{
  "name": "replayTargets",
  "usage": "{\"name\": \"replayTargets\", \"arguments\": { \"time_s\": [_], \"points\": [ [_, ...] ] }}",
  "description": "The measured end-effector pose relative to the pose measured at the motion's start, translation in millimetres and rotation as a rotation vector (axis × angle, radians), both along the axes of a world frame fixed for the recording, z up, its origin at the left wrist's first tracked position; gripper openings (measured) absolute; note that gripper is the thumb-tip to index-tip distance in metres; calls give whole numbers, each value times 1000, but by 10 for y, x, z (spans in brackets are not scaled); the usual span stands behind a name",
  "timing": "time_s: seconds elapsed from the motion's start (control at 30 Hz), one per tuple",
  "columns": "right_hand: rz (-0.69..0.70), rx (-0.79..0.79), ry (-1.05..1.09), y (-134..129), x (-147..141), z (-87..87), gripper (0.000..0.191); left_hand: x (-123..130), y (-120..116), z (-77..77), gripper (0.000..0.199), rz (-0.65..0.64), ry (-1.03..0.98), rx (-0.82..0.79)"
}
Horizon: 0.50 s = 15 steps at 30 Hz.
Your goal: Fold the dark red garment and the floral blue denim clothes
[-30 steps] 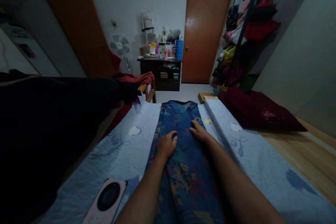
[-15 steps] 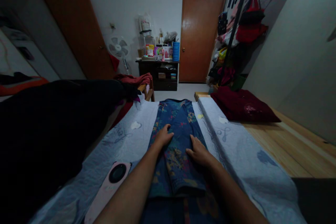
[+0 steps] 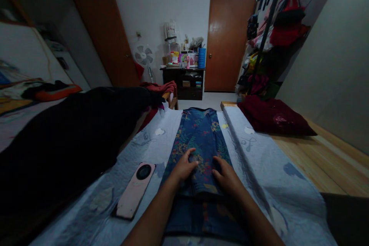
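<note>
A dark blue garment with a floral print, apparently a pair of trousers [image 3: 198, 130], lies lengthwise on the bed in front of me. One layer is folded over another, and the lower layer shows nearest me. My left hand [image 3: 185, 166] rests on the left part of the cloth, thumb and fingers apart. On the right side of the garment, my right hand [image 3: 226, 173] lies with its fingers spread, close to the near fold. Neither hand grips the fabric. To the left of my forearm, a pink phone [image 3: 134, 192] lies with its round black camera facing up.
A pale patterned sheet [image 3: 259, 169] covers the bed. Heaped black cloth [image 3: 75, 130] borders it on the left. A maroon cushion [image 3: 275, 115] sits on wooden boards [image 3: 305, 157] at the right. Further back stand a fan [image 3: 144, 55], a dark cabinet [image 3: 184, 94] and a door [image 3: 226, 42].
Both hands have slid toward me along the garment, nearer its folded end. My view has turned slightly left, so the whole phone now shows beside my left forearm.
</note>
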State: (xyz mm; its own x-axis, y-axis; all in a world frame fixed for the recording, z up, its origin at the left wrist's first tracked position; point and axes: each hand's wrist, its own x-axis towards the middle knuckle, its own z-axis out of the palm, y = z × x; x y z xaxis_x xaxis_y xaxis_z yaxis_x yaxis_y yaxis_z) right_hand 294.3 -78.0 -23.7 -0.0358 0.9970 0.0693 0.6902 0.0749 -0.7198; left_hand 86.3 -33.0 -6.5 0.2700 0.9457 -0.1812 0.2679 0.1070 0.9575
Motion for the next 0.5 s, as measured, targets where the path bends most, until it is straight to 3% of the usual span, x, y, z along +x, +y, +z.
{"name": "replayTargets", "arguments": {
  "time_s": [0.17,0.33,0.5],
  "points": [
    [-21,56,44,-21,-43,14,45,54,-217,-77,63,-60,117,76],
    [-23,10,62,-66,-72,30,45,66,-313,-58,73,55,101,124],
    [-4,-76,112,-128,-108,53,47,-39,-293,25,53,194,16,81]
  ]
}}
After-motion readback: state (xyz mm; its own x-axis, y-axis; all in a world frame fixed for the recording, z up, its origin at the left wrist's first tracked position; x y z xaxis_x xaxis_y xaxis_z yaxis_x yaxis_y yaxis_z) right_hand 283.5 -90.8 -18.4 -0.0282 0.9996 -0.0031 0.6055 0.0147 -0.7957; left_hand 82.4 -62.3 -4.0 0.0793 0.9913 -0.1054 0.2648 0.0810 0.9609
